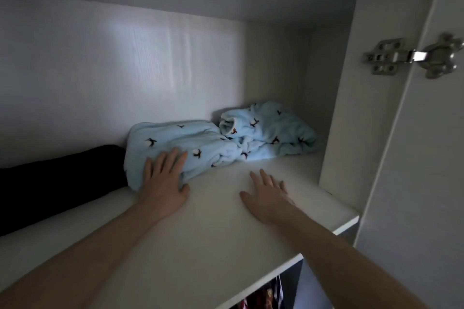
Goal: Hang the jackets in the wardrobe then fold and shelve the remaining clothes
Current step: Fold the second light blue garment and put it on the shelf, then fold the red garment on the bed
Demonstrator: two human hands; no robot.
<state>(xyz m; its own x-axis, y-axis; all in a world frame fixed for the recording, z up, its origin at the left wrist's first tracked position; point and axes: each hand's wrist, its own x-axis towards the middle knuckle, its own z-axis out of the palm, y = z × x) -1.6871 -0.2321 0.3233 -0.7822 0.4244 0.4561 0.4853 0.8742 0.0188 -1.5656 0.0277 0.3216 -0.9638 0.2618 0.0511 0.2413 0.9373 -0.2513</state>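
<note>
Two light blue fleece garments with small dark prints lie on the white wardrobe shelf [213, 221]. The nearer folded one [190, 140] is at centre, and the other [271, 128] is bunched against the right wall. My left hand [164, 178] lies flat with straight fingers on the front edge of the nearer garment. My right hand [268, 195] rests flat on the bare shelf, apart from the clothes and holding nothing. A black folded garment [55, 183] lies to the left, touching the blue one.
The wardrobe side panel [351, 108] closes the shelf on the right, and the open door carries a metal hinge [411, 56]. Below the shelf's front edge, hanging clothes [266, 295] show partly. The compartment's ceiling sits low overhead.
</note>
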